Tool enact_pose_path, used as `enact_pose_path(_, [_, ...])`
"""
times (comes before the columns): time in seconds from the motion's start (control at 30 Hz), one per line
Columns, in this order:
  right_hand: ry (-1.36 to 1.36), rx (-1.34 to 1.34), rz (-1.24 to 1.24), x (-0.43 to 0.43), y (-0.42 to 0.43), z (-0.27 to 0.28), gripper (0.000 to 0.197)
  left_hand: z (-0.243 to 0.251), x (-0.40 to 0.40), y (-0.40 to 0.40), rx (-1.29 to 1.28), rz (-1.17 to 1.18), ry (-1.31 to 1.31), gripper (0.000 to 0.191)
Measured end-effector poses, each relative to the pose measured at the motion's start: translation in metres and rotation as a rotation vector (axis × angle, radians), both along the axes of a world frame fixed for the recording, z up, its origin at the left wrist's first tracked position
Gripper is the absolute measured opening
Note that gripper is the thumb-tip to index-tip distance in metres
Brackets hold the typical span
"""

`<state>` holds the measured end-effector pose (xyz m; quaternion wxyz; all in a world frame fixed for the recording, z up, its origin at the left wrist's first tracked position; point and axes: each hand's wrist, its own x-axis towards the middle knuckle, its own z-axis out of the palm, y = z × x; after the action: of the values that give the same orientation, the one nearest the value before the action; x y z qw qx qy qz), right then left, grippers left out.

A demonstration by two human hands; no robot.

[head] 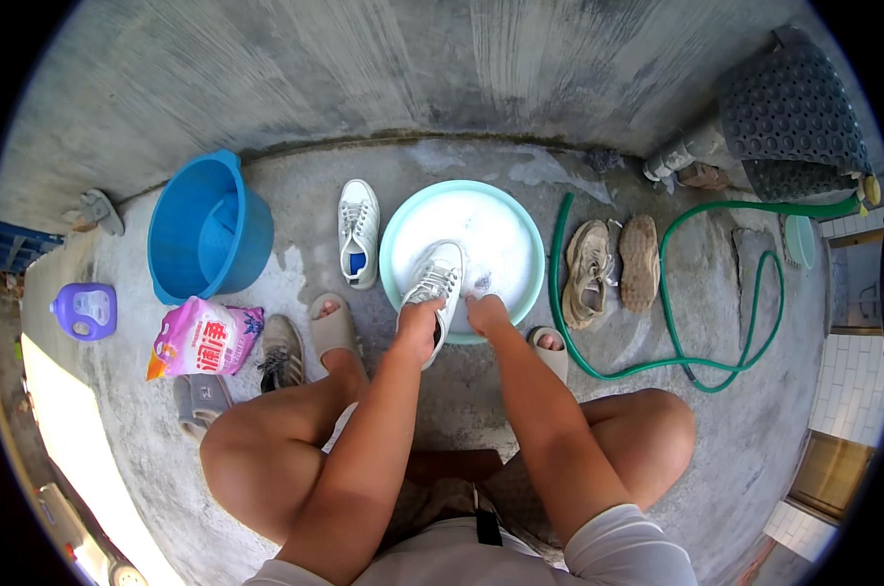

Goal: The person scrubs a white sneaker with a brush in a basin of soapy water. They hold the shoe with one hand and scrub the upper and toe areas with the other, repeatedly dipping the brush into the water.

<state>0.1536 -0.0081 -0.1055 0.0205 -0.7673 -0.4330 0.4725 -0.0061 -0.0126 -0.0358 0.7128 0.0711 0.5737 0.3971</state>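
Note:
My left hand [420, 322] grips a white lace-up sneaker [443, 267] by its heel and opening, toe pointing away from me. The sneaker is held over the near left part of a round mint-green basin [538, 256]. White suds [478, 212] fill the basin and hide what lies beneath. Over the near rim reaches my right hand [488, 315], its fingertips at the suds; whether it holds anything is hidden. Left of the basin, a second white sneaker [359, 220] rests on the concrete, its laces up and something blue inside.
On the left are a blue tub [255, 234], a detergent bag [207, 337], a purple jug [84, 312], a dark striped sneaker [283, 353] and grey slippers [204, 399]. A muddy pair of shoes [590, 267] and a green hose [617, 375] lie right. Behind stands a concrete wall [412, 66].

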Motion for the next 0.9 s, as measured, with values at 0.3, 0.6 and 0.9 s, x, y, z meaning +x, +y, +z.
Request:
enact_pose_path(0.3, [0.113, 0.227, 0.011, -0.014, -0.011, 0.074, 0.069, 0.02, 0.006, 0.014, -0.071, 0.378, -0.472, 0.051])
enact_pose_path(0.6, [-0.155, 0.245, 0.117, -0.032, -0.006, 0.092, 0.07, 0.0, -0.005, 0.006, -0.057, 0.356, -0.512, 0.045])
enact_pose_path(0.9, [-0.271, 0.216, -0.276, -0.007, 0.011, 0.058, 0.052, 0.019, -0.025, 0.026, 0.056, 0.323, -0.357, 0.04])
